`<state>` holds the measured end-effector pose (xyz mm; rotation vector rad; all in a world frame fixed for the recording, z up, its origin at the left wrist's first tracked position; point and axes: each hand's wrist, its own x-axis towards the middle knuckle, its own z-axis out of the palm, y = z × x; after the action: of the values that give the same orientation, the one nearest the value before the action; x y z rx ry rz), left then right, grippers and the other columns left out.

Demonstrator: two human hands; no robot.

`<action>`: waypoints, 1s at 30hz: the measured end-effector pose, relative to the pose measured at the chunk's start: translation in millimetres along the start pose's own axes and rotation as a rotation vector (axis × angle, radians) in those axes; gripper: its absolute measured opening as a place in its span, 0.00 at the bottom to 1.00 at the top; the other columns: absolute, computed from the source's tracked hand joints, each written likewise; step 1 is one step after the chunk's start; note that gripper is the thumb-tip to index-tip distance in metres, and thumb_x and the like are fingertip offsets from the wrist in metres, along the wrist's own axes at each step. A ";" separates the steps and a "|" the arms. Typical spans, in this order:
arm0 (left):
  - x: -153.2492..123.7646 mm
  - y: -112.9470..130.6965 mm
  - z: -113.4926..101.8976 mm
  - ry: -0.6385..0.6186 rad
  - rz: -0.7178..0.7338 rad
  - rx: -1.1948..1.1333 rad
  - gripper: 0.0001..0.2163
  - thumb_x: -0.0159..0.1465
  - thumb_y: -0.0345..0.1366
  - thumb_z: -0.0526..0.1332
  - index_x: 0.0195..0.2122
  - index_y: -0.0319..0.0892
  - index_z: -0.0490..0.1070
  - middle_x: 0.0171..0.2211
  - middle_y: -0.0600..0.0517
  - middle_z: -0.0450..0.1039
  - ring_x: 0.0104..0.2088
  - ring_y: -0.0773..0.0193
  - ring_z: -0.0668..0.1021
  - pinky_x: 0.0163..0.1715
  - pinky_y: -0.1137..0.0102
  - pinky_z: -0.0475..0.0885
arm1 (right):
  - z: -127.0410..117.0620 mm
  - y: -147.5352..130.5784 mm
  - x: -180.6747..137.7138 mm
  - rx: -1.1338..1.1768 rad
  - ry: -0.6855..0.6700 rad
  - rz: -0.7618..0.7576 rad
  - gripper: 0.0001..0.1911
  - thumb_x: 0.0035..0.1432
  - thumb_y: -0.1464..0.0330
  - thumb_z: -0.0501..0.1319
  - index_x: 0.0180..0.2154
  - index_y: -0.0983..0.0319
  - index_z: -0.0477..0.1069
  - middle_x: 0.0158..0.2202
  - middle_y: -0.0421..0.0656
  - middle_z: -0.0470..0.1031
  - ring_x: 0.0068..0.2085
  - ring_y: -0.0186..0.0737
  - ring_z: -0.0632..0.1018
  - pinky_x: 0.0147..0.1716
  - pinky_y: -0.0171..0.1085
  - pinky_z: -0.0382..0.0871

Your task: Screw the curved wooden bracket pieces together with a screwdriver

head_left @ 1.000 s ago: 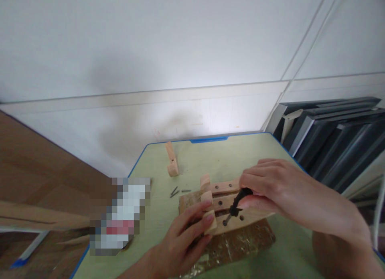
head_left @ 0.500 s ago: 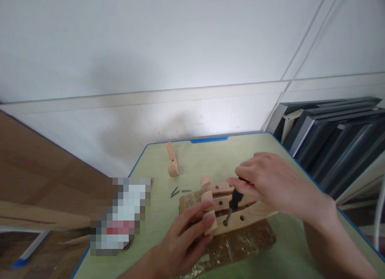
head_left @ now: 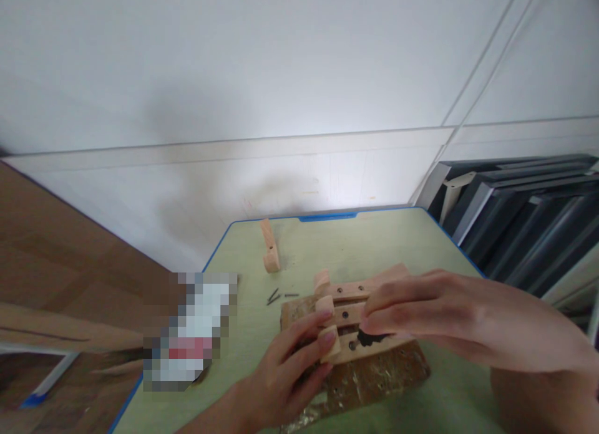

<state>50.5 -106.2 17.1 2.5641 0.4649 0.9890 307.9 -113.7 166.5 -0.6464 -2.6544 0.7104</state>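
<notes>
On the green counter (head_left: 374,241) a brown board (head_left: 379,375) carries the slatted wooden frame (head_left: 344,353). We judge the frame could skid on the board, or the black screwdriver (head_left: 369,338) could jump out and gouge a slat, if pressure comes slanted. Our left grip (head_left: 290,365) is clenched on the frame's left end block, pinning it. Our right grip (head_left: 421,312) is closed round the screwdriver, tip at the nearest slat. Loose screws (head_left: 277,295) lie apart.

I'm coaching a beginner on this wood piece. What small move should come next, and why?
Probably twist the screwdriver a turn with the right hand, pressing down. Its tip sits at a hole in the front slat, and the left hand grips that slat's end, steadying it. The hole itself is too blurred to judge further.
</notes>
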 end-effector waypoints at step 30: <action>0.9 2.9 1.4 0.014 -0.027 -0.034 0.26 0.55 0.18 0.56 0.56 0.37 0.55 0.57 0.39 0.52 0.55 0.53 0.63 0.48 0.62 0.71 | 8.5 9.7 6.6 -0.378 0.070 0.358 0.13 0.62 0.62 0.48 0.27 0.60 0.59 0.25 0.36 0.66 0.27 0.34 0.66 0.29 0.36 0.51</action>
<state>52.6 -108.7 17.9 2.5154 0.4809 0.9980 302.1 -106.2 155.5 -1.2450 -2.6541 0.2560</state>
